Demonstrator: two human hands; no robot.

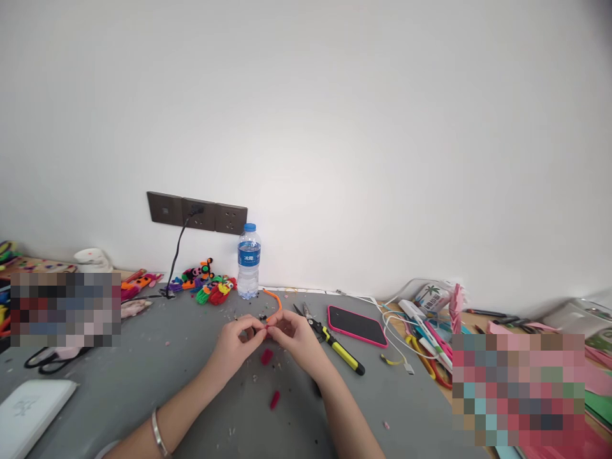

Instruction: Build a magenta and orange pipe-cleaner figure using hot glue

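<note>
My left hand [240, 341] and my right hand [295, 338] meet fingertip to fingertip above the grey table mat. Both are closed in a pinch on a small reddish piece [268, 327], apparently pipe cleaner, mostly covered by the fingers. An orange pipe cleaner [276, 298] curves up just behind the fingertips; whether it joins the held piece I cannot tell. Below the hands lie a short red fuzzy piece [266, 357] and another red fuzzy piece [275, 400]. Yellow-and-black pliers [342, 350] rest beside my right hand.
A water bottle [248, 264] stands by the wall, next to colourful pipe-cleaner figures [210, 287]. A pink-cased phone [357, 326] and a white cable [399, 347] lie to the right, near scissors [425, 360]. A white box [36, 414] sits front left.
</note>
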